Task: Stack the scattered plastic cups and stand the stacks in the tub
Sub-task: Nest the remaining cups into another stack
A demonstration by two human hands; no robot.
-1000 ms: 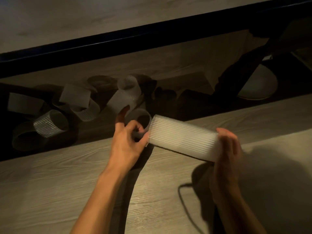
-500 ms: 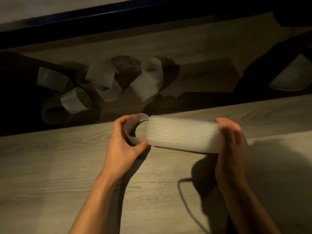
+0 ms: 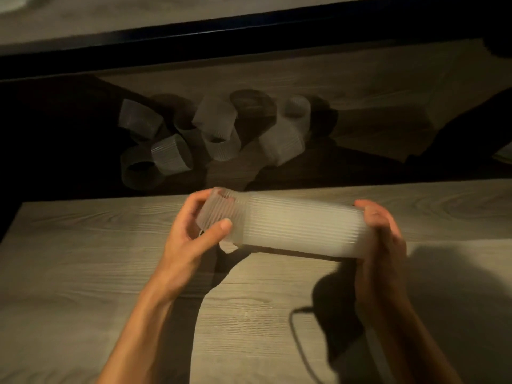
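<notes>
Left hand grips a ribbed cup at the 9 o'clock end of the sideways cup stack, right hand clamps the other end, loose cups scattered at 12 o'clock.

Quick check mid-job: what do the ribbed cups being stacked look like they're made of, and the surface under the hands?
The horizontal stack of ribbed translucent cups looks like thin frosted plastic: light glows through its walls, and fine ridges run along its length. The pale wood-grain tabletop looks like matte wood or laminate, with printed-looking grain lines and knots and no glare; which of the two I cannot tell.
</notes>
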